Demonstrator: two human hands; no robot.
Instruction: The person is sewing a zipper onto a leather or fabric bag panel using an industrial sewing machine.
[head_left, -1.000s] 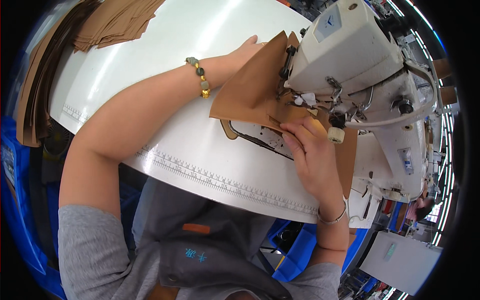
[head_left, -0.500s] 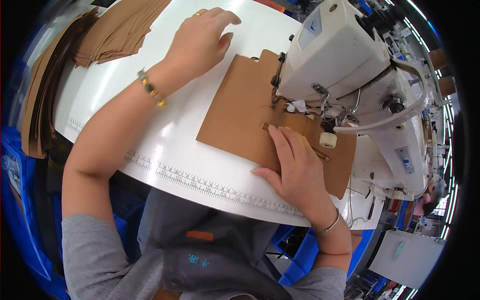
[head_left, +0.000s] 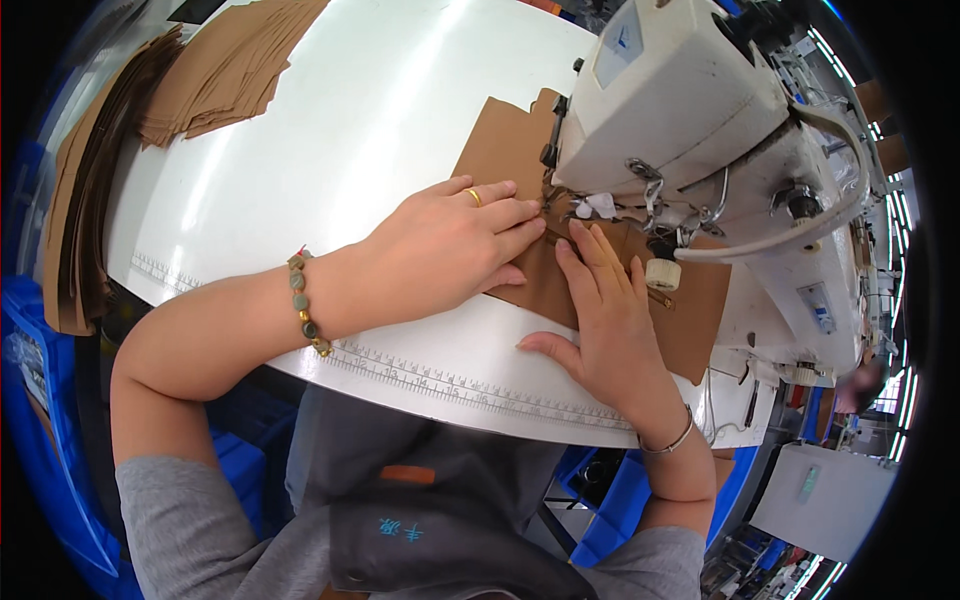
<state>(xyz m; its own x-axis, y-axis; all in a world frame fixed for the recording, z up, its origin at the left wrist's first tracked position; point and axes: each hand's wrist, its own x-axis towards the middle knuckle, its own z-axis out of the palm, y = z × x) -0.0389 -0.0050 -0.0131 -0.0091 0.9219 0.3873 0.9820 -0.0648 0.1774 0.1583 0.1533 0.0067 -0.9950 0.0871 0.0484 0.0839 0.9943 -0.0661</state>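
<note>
A flat brown panel, leather-like (head_left: 500, 130), lies under the head of a white sewing machine (head_left: 670, 110). My left hand (head_left: 445, 245) rests on the panel's left part, its fingers stretched out toward the needle area. My right hand (head_left: 610, 310) presses flat on the panel just in front of the needle area, thumb spread away to the left. Both hands are open, and their fingertips come close together. A slit with a small gold-coloured metal piece (head_left: 662, 298) shows to the right of my right fingers. The needle tip itself cannot be made out.
Stacked brown pieces (head_left: 225, 70) lie at the table's far left, and more brown strips (head_left: 85, 190) hang over its left edge. A printed ruler (head_left: 450, 388) runs along the front edge of the white table (head_left: 330, 130). Blue bins (head_left: 605, 510) stand below.
My left hand has come down from the far left onto the panel, beside my right hand. The panel has turned slightly and shifted a little right and away, my right hand moving with it.
</note>
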